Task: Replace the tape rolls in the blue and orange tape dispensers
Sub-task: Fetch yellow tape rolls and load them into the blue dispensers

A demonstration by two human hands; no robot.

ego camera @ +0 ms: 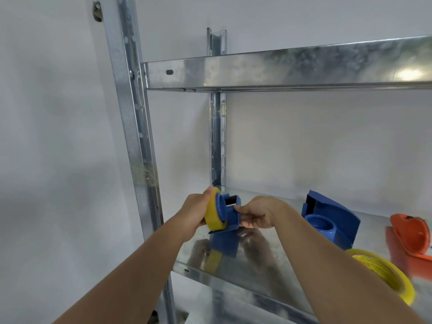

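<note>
A blue tape dispenser half (230, 216) stands on the metal shelf (257, 260) near its left end. My left hand (195, 211) grips a yellow tape roll (212, 215) that sits around the dispenser's blue hub. My right hand (256, 213) holds the dispenser body from the right side. The other blue dispenser half (332, 218), with its own hub, lies further right on the shelf. A second yellow tape roll (385, 274) lies at the right, partly hidden by my right forearm. An orange tape dispenser (411, 237) lies at the far right edge.
The shelf belongs to a galvanised metal rack with an upright post (135, 136) at the left and another shelf beam (280, 71) above. A white wall (58, 136) runs behind and to the left.
</note>
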